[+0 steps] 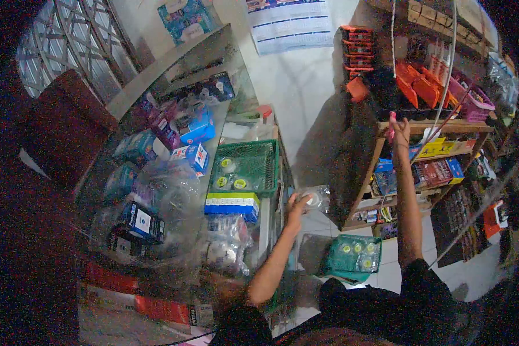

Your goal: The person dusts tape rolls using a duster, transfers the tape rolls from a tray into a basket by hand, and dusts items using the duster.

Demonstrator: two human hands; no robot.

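Observation:
My left hand [294,209] is closed on a clear plastic pack [319,199] with a round white label, held beside the glass counter. My right hand [402,134] reaches forward to the edge of a wooden shelf [438,124], its fingers closed around a slim pink object [392,128] whose kind I cannot make out. On the counter, a green basket [269,145] holds a few clear packs with round yellow-green labels [240,183]. Another green basket [378,254], with similar packs, is low down between my arms.
The glass counter on the left carries a blue and white box [191,157], a green, white and blue box [230,206] and plastic bags. Orange trays [358,49] are stacked by the wall. Thin cords [452,52] hang before the shelf, near a pink basket [474,101].

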